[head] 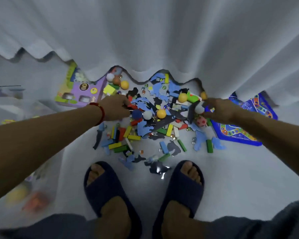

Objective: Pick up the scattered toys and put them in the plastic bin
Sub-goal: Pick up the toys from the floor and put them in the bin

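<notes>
Many toys [152, 121] lie between both hands, near feet. Left hand [115, 108] curls on small pieces, which ones unclear. Right hand [219, 110] pinches white ball [199, 109]. Balls light, roll away: cup them. Flat foam bits soft, thin: scoop by edges. Bin [26, 178] beside left arm.

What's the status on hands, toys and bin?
Left hand gripping into the toy pile; right hand pinching a white ball. Plastic bin at left. Curtain overhangs pile.

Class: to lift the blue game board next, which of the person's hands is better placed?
Probably the right hand: it is already reaching beside the blue game board, while the left hand is across the pile near the purple box.
</notes>
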{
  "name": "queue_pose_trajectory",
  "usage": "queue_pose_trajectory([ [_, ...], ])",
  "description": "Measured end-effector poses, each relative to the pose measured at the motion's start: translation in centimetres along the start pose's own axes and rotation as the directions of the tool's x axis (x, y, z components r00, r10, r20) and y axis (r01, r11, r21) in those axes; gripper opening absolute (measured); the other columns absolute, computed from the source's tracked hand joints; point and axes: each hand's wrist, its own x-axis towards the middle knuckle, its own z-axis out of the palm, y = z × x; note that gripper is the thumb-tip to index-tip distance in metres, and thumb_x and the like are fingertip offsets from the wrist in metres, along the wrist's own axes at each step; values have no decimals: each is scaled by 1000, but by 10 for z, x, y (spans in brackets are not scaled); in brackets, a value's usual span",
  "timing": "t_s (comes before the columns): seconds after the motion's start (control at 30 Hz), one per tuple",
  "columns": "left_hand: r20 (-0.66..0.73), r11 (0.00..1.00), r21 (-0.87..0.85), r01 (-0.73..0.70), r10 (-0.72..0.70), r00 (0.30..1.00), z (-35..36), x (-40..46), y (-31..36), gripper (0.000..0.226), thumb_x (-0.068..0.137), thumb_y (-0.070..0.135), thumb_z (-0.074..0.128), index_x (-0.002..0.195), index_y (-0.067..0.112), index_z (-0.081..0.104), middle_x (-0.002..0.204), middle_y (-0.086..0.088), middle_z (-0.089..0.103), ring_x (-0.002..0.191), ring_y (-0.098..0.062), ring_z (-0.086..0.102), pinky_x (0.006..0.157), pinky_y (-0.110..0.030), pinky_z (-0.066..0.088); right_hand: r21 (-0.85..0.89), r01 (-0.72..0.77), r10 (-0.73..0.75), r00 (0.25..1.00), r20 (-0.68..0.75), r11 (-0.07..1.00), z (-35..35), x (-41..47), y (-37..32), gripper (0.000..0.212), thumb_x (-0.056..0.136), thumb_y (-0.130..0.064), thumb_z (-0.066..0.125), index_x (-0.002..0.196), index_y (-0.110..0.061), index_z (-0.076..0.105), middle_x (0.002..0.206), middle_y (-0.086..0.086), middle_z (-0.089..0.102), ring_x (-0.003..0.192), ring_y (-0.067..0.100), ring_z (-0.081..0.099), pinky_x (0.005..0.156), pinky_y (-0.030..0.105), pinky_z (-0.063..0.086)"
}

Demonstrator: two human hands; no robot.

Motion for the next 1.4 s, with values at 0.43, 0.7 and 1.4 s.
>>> queue_pose_trajectory([
  [0.43, -552, 979, 178, 100, 14, 834, 59, 116, -88, 50, 84, 16, 60, 129, 0, 49, 123, -34, 45, 111, -47, 43, 89, -49, 34, -150, 97, -129, 966, -224, 984, 53, 133, -17, 56, 82, -55, 66, 132, -35, 51, 118, 22, 53, 106, 44, 53, 94, 47, 43],
  [0.7, -573, 964, 164, 207, -78, 816, 51, 141, -102, 48, 77, 9, 60, 125, 10, 56, 114, -29, 51, 110, -44, 46, 90, -44, 30, 14, 204, -192, 943, -273, 979, 66, 136, -16, 45, 91, -26, 67, 133, -24, 50, 114, 21, 51, 108, 40, 45, 90, 43, 38],
  [1.4, -224, 135, -974, -179, -612, 759, 15, -35, 4, 12, 91, 21, 62, 102, 17, 65, 88, -1, 63, 75, -19, 63, 76, -46, 61, 986, -161, -31, 986, 163, 38, 5, 28, -167, 38, 99, -42, 53, 114, -8, 63, 91, 9, 69, 68, 19, 69, 56, 32, 57],
])
